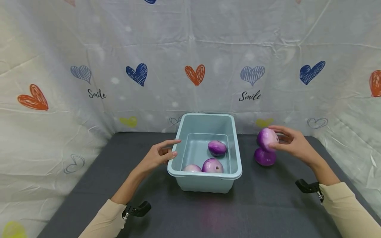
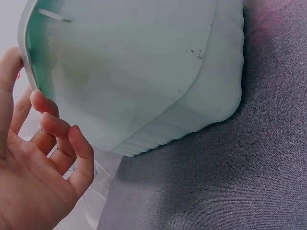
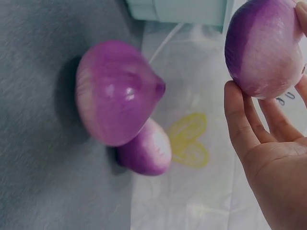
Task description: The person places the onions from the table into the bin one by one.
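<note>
My right hand (image 1: 290, 142) grips a purple-and-white onion (image 1: 266, 138) between thumb and fingers, raised at the right of the bin. Beneath it in the head view lies a purple onion (image 1: 264, 157) on the table. The right wrist view shows that pointed onion (image 3: 112, 93) with a paler onion (image 3: 147, 148) partly behind it. My left hand (image 1: 156, 157) holds the left rim of a light blue plastic bin (image 1: 205, 183), its thumb and index finger at the edge, other fingers curled. Three onions lie in the bin: a dark one (image 1: 217, 148) and two paler ones (image 1: 212, 166) near its front.
A dark grey cloth covers the table (image 1: 190, 215). Behind and at both sides hangs a pale curtain (image 1: 166, 43) printed with hearts and "Smile"; the bin stands close to the back one. Each wrist wears a black strap (image 1: 137, 209).
</note>
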Tool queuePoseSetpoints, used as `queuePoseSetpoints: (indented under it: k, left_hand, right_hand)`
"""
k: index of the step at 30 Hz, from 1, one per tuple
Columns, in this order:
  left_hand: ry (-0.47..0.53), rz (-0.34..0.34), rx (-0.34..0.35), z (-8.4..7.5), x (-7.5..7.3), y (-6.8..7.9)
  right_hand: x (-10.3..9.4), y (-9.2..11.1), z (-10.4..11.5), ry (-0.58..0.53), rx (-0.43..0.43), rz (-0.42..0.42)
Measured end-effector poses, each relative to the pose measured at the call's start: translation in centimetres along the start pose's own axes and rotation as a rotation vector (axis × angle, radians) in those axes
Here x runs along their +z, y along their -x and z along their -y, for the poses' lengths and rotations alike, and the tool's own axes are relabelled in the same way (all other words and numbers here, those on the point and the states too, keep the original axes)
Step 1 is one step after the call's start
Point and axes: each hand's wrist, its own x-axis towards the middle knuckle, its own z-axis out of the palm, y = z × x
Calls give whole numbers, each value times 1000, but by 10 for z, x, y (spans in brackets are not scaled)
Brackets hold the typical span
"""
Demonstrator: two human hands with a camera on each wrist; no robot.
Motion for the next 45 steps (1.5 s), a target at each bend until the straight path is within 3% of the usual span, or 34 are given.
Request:
queuePoseSetpoints:
  k: [18, 33, 45]
  left_hand:
    - [12, -5, -1, 1, 0, -1]
    - [-3, -8, -11, 0, 0, 0]
    - [-9, -10, -13, -2, 0, 1]
  right_hand:
    - [26, -36, 22, -65, -21, 1]
    - [59, -69, 41, -154, -139, 102]
    - [82, -90, 55, -174, -175, 192]
